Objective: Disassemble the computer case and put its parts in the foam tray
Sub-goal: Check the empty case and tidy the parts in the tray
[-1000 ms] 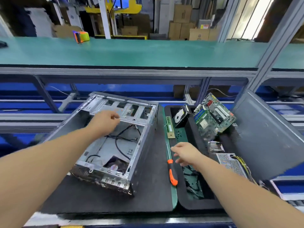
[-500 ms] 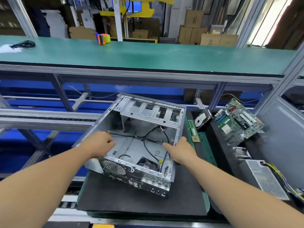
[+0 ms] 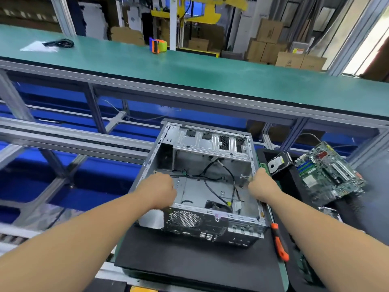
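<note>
Black mat (image 3: 189, 262): computer case (image 3: 210, 186) now between both hands' grip.

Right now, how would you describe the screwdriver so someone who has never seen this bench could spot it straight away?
Start at the open metal computer case on the black mat. Just past the case's near right corner, under the right forearm, lies the screwdriver. Its bright orange and black handle is the only orange thing on the mat.
</note>
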